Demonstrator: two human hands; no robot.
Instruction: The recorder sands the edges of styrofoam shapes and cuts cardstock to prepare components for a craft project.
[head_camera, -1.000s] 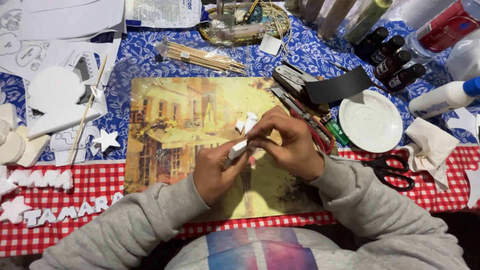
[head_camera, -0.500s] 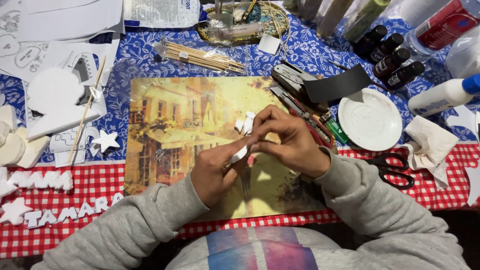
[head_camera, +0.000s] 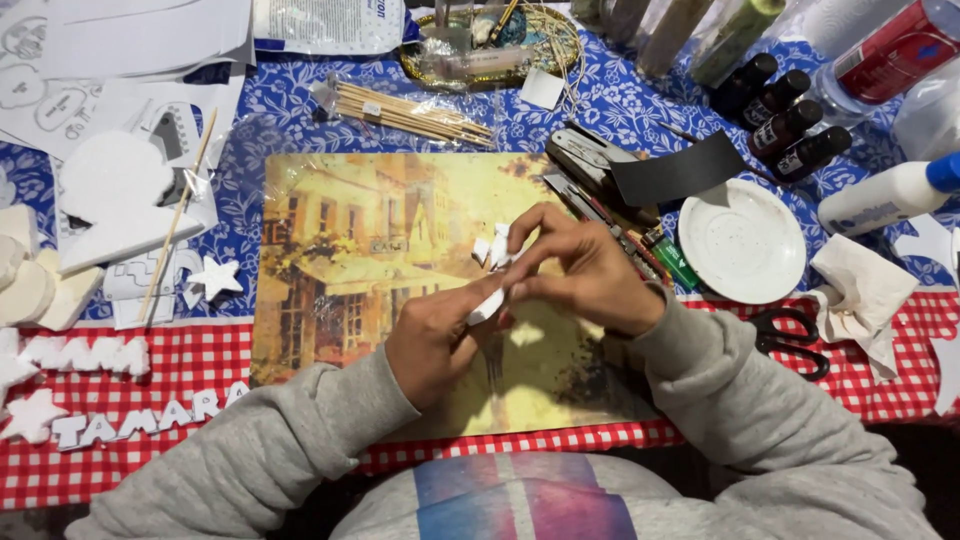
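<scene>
Both hands worked a small white foam piece (head_camera: 488, 303) at frame centre.
The left hand (head_camera: 435, 340) and right hand (head_camera: 585, 275) each kept a pinching grip on it above the picture mat (head_camera: 340, 260).

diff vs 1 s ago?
Little. Both hands keep hold of the small white piece; the right hand has shifted slightly up and right, the left hand barely moved. The picture mat, white plate and scissors lie as before.

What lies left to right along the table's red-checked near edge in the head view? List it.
White foam star → white foam letters → left hand → small white foam piece → right hand → black-handled scissors → crumpled white tissue.
</scene>
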